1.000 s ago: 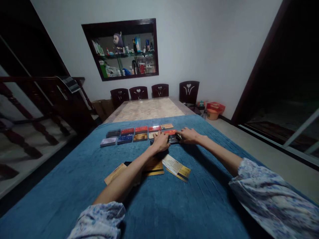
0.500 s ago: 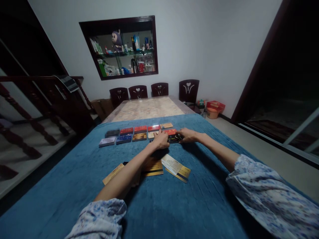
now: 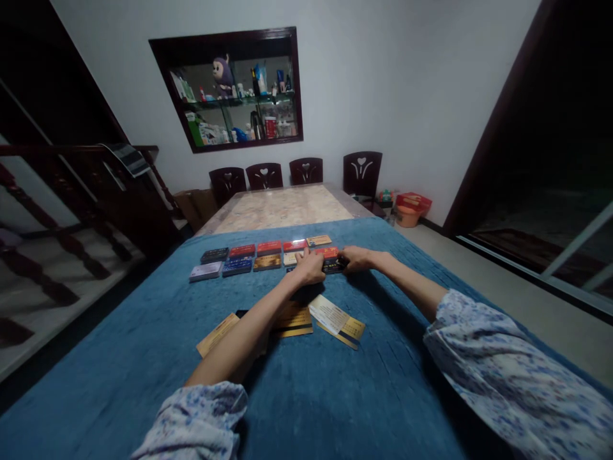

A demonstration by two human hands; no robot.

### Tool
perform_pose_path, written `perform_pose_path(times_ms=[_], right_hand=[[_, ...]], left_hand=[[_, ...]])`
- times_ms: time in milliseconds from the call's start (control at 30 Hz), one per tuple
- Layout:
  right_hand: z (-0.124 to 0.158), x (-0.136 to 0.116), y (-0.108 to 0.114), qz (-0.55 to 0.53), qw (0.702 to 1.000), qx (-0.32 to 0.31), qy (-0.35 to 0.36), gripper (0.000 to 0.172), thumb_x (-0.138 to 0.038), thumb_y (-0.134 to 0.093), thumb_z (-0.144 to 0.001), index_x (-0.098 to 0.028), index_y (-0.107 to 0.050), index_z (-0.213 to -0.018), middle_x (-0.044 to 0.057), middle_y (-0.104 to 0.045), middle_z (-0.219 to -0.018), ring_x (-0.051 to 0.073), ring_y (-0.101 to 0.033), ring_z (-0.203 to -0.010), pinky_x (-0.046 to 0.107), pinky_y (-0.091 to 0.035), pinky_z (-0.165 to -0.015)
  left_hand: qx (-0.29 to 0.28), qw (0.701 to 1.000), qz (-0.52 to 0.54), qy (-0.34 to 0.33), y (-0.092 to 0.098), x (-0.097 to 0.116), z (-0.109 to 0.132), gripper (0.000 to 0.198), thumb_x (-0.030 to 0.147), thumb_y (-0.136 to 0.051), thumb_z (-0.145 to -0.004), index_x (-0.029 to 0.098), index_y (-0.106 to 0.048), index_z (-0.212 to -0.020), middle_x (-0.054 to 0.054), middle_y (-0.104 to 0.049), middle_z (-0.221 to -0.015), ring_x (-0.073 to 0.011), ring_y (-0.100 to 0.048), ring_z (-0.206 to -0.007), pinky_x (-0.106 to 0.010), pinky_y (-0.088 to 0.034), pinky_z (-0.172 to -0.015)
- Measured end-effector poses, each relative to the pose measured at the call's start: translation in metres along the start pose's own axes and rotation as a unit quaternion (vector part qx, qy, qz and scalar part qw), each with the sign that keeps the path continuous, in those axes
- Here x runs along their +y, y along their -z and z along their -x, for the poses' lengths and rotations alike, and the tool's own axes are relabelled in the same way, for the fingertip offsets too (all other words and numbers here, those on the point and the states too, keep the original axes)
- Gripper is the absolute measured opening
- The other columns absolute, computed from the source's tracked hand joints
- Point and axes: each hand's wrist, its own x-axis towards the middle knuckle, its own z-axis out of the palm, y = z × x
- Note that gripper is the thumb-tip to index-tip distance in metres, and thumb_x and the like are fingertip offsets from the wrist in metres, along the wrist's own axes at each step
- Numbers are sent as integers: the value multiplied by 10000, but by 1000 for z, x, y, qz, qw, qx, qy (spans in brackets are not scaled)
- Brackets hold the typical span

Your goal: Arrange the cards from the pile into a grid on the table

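Note:
Between my hands lies a stack of black cards (image 3: 333, 266) on the blue cloth. My left hand (image 3: 310, 268) has its fingers curled against the stack's left side, partly over a cream-coloured stack (image 3: 290, 258). From the right, my right hand (image 3: 357, 258) closes on the stack's other edge. Red-orange cards (image 3: 328, 252) sit just behind it. In rows to the left are a gold stack (image 3: 267, 262), a blue stack (image 3: 237, 266) and a pale lilac stack (image 3: 205, 272). My left forearm partly hides loose yellow cards (image 3: 295, 321) nearer to me.
The blue cloth (image 3: 383, 396) covers the near part of the table, its marble top (image 3: 282, 207) bare behind. A white card (image 3: 329, 313) overlaps a yellow one at front right. Dark chairs (image 3: 363, 172) stand at the far end, a railing (image 3: 62, 150) at left.
Both hands stay at the black stack, with the right hand and sleeve shifted slightly left. The view has tilted a little; the card stacks keep their arrangement.

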Motion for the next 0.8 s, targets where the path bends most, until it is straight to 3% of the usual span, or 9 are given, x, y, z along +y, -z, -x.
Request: perform_pose_path(times_ms=[333,600,800], right_hand=[[-1,3,-3,4,1000,17,-4,432,-236,-698,-731,-166,-677,-1157,109,-722,-1083,240,-674,-942,250,-496,-753],[18,4,-8,33,997,69,-20,551,-334,-698,-781,-160,-589,-1292,167,-629,-1209,295,-617,-1079,307,-486,-827],[44,-5,-10,31,992,118,-16,420,-286,-605,-862,-195,-607,-1272,149,-614,-1205,298,-567,-1114,349,-462,-828]], left_hand=[[27,1000,-7,-2,2,2,13,369,239,-583,-813,175,-595,-1177,-175,-587,-1283,-372,-400,-1289,-556,-374,-983],[60,997,-18,-46,4,-3,29,313,227,-587,-832,193,-616,-1141,-148,-576,-1288,-351,-364,-1316,-537,-353,-992],[82,995,-14,-61,0,-8,44,297,175,-572,-816,200,-628,-1107,-133,-574,-1283,-336,-361,-1299,-549,-339,-985]])
